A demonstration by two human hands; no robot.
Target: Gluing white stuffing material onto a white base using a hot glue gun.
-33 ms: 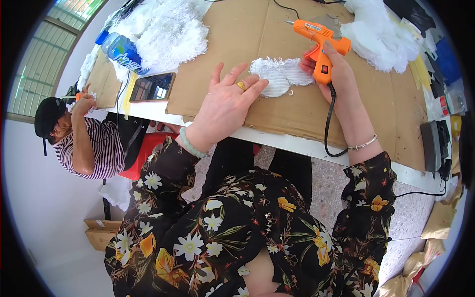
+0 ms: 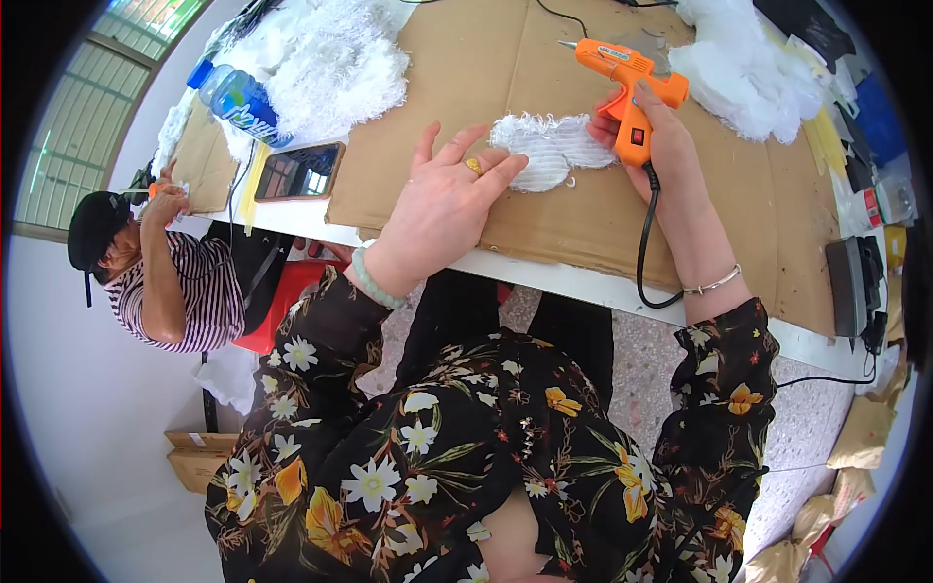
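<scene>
My right hand grips an orange glue gun by its handle, its metal nozzle pointing up and to the left. A black cord curves down from the handle's base. Between my hands, a small white fringed piece of fabric lies flat on brown cardboard. My left hand, fingers spread, reaches over the cardboard; its fingertips meet the left edge of the fabric. Some fingertips of the right hand are close to the fabric's right edge.
White fluffy fabric is heaped at the far left and far right. A blue-capped bottle and a phone lie on the left. A grey-black box stands at the right edge. Another person in stripes works at the left.
</scene>
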